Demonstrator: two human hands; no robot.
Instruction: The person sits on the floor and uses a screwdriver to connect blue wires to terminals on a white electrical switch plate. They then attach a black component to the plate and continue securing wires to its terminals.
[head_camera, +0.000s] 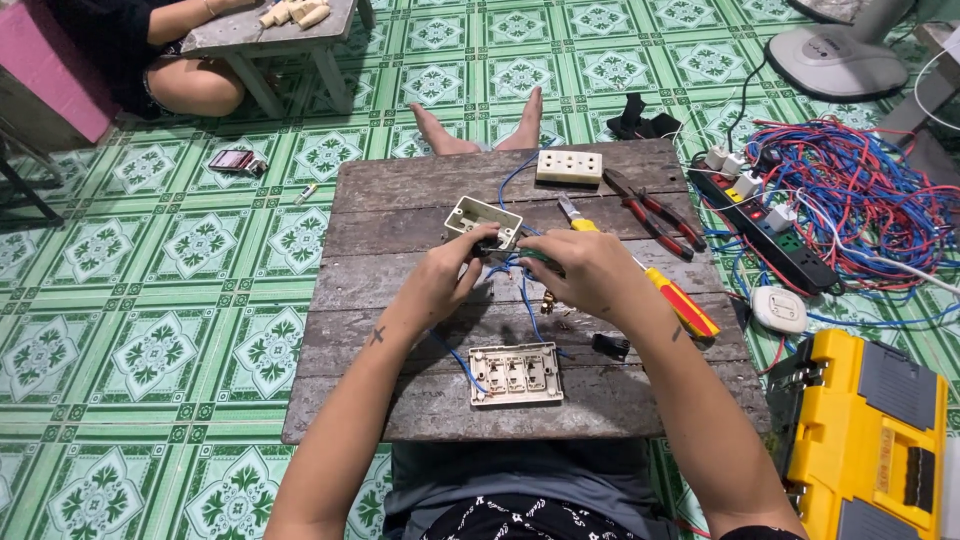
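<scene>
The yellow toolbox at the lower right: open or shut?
Shut. The yellow toolbox has its lid down flat, with the dark lid compartments on top and nothing of the inside showing. Whether its latches are fastened cannot be told.
</scene>
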